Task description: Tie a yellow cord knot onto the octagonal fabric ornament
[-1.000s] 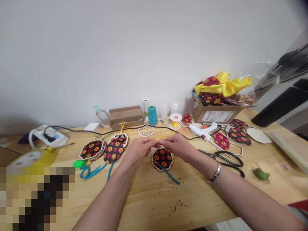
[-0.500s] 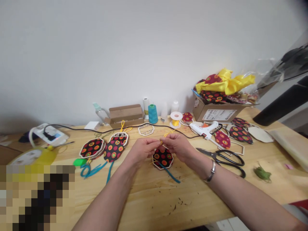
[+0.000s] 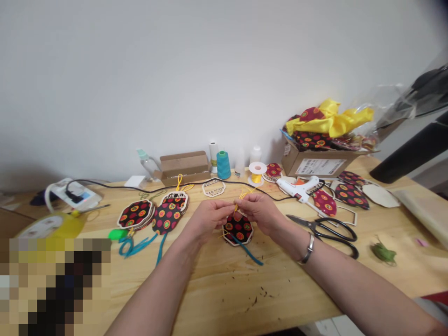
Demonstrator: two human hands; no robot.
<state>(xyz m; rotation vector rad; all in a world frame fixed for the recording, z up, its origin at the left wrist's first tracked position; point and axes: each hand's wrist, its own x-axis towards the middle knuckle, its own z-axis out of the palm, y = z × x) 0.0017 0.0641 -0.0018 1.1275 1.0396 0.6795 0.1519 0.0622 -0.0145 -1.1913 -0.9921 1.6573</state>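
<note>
At the table's middle lies an octagonal fabric-covered piece (image 3: 238, 229), dark with red and orange flowers and a pale rim. A teal ribbon (image 3: 250, 252) trails from it toward me. Yellow cord (image 3: 241, 198) rises from its far edge. My left hand (image 3: 213, 215) pinches the cord with thumb and forefinger from the left. From the right, my right hand (image 3: 257, 210) pinches the same cord, its fingertips almost meeting the left ones. Loose cord ends stick up past the right fingers. The exact spot of the pinch is partly hidden by the fingers.
Black-handled scissors (image 3: 327, 231) and a white glue gun (image 3: 299, 190) lie to the right, near green thread (image 3: 384, 252). Stacked patterned pieces (image 3: 136, 214) are at left. Behind stand a teal thread cone (image 3: 223, 165), a ribbon spool (image 3: 257, 170) and a cardboard box (image 3: 308, 161) of fabric.
Both hands keep their pinch on the yellow cord, with only a slight shift of the fingers. The whole view has drifted a little; the things on the table stay put.
</note>
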